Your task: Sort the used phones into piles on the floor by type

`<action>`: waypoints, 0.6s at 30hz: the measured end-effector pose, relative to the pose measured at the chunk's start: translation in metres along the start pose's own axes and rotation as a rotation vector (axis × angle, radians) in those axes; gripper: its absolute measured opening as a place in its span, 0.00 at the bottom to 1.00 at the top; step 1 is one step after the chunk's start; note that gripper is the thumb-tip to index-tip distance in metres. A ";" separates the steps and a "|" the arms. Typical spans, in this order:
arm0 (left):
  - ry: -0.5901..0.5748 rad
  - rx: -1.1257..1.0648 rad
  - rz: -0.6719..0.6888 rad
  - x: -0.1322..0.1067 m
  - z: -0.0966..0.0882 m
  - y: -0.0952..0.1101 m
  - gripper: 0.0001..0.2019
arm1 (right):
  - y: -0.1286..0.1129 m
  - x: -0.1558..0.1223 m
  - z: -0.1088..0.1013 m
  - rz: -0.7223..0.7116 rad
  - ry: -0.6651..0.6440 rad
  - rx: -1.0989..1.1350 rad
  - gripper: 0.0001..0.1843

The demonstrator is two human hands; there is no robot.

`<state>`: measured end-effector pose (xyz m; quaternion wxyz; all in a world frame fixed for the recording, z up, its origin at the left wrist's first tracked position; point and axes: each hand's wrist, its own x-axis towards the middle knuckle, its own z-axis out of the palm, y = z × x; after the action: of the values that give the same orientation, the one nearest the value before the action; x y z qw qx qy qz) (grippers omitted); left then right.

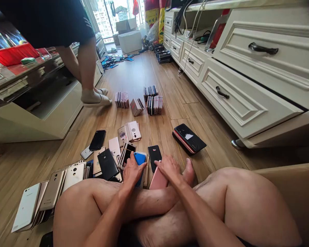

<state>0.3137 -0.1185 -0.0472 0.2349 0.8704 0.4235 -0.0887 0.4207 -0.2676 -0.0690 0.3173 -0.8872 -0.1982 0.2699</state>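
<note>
My left hand (133,168) is closed around a blue phone (140,158), thumb at its right edge and fingers to its left. Other phones lie close under and beside the blue one. With its thumb and fingertips, my right hand (170,167) grips the top of a pink phone (158,179) by my crossed shins. A black phone (154,154) lies just beyond. Left of my hands is a loose spread of phones, among them a dark one (107,164) and a pale pink one (114,146). My arm and legs hide parts of the pile.
A stack topped by a black phone (190,137) sits at right. Farther off stand several rows of upright phones (154,104). Leaning rows with a white phone (27,206) lie at left. Another person's leg (89,65) is beside them. White drawers (229,92) line the right.
</note>
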 end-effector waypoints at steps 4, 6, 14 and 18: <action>0.004 0.039 0.036 -0.005 0.003 0.003 0.43 | -0.021 0.009 0.022 0.124 0.124 -0.061 0.38; -0.001 0.009 0.027 -0.006 0.005 0.003 0.43 | -0.018 0.013 0.023 0.130 0.099 0.010 0.29; 0.219 -0.681 0.200 -0.007 -0.006 -0.001 0.26 | -0.014 0.013 0.002 -0.241 0.207 0.498 0.14; -0.147 -1.195 0.111 -0.010 -0.018 -0.003 0.29 | -0.022 0.004 -0.004 -0.495 0.219 0.790 0.13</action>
<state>0.3047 -0.1150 -0.0285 0.7162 0.6000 0.3365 0.1171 0.4222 -0.2516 -0.0528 0.7038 -0.6483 -0.2513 0.1457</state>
